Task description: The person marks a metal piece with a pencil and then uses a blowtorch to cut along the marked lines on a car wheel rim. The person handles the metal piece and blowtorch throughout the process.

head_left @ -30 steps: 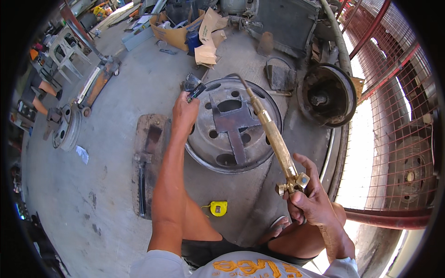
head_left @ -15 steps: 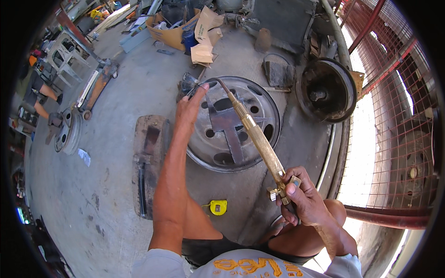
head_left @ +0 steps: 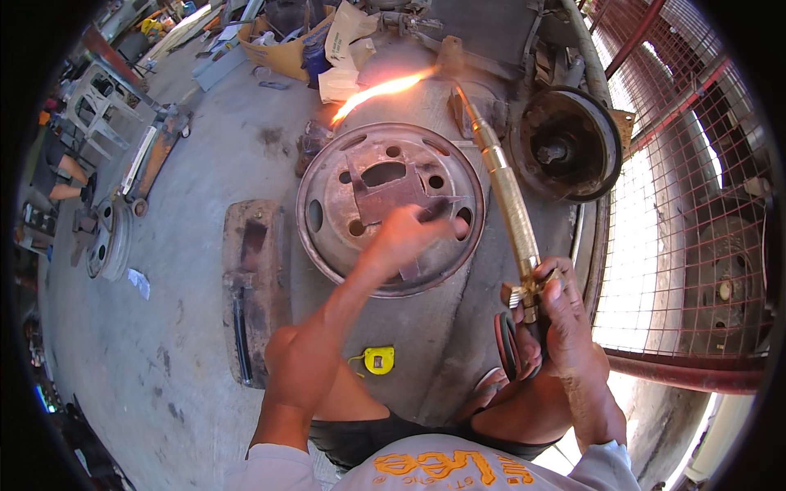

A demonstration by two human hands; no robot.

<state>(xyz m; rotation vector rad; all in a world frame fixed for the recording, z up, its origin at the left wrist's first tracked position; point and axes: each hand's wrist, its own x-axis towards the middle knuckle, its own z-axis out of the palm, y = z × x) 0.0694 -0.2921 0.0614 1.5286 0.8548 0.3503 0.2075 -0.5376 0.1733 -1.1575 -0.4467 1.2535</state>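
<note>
My right hand (head_left: 565, 315) is closed around the lower end of a brass gas torch (head_left: 512, 196), by its valve knobs. The torch points away from me, up past the right side of a steel wheel rim (head_left: 309, 245). A long orange flame (head_left: 381, 90) streams leftward beyond the rim from near its bent tip. Over the rim's lower middle is my left hand (head_left: 413, 233), smeared by motion; a dark shape shows by its fingers, but I cannot make out what it is. Beneath it, a rusty cut steel plate (head_left: 385, 200) lies on the rim.
A yellow tape measure (head_left: 379, 360) lies before my knees. Left of the rim sits a long rusty metal piece (head_left: 255, 295). A brake drum (head_left: 565, 147) stands right, near red wire mesh (head_left: 671, 204). Hoses (head_left: 506, 348) hang below the torch. A cardboard box (head_left: 282, 53) stands beyond.
A flame has appeared at the torch. My left hand has moved from near the torch tip down and right over the rim. The torch has shifted right and points more straight away.
</note>
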